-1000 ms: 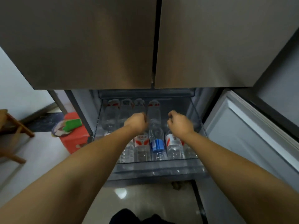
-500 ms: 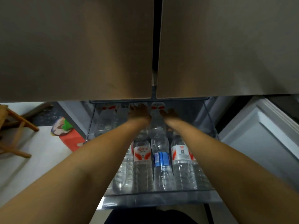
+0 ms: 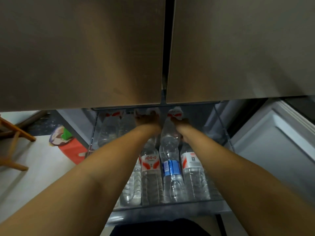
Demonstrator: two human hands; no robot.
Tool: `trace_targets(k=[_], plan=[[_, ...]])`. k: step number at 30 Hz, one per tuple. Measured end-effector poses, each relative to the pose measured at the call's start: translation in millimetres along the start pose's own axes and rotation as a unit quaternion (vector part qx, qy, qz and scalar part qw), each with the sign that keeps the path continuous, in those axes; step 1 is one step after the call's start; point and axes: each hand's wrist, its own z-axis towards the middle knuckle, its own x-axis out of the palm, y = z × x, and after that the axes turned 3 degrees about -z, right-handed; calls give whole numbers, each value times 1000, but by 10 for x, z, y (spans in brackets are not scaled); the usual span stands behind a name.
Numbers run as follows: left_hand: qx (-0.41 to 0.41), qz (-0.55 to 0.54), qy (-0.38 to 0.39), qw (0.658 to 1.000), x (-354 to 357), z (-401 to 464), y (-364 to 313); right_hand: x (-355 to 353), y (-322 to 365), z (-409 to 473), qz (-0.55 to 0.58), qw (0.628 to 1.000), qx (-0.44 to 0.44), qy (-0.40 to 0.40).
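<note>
Hands are reaching deeper into the drawer point(image 3: 163, 211) than before, left hand point(image 3: 147, 118) and right hand point(image 3: 180, 121) touching rear bottles point(image 3: 176, 112); fingers' hold cannot be told.

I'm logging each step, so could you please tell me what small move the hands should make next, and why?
Probably settle the grip before lifting: the left hand and right hand both reach the red-labelled bottles at the back of the drawer, close under the fridge doors, and their fingers are hidden.

Fingers of the left hand point(image 3: 147, 119) and right hand point(image 3: 181, 122) blur among rear bottles point(image 3: 170, 132).
</note>
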Motion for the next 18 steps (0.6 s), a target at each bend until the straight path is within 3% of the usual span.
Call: trace_targets(k=[3, 6, 12, 18], plan=[[42, -39, 26, 998, 63, -190, -61, -88, -34, -149, 2, 999, -34, -31], [28, -54, 60, 996, 212, -226, -100, -188, -106, -366, 3, 999, -33, -25], [-31, -91, 64, 993, 11, -832, 19, -293, -227, -741, -169, 985, -36, 1], [-10, -63, 84, 994, -16, -1202, 79, -265, -309, -973, -270, 960, -36, 61]])
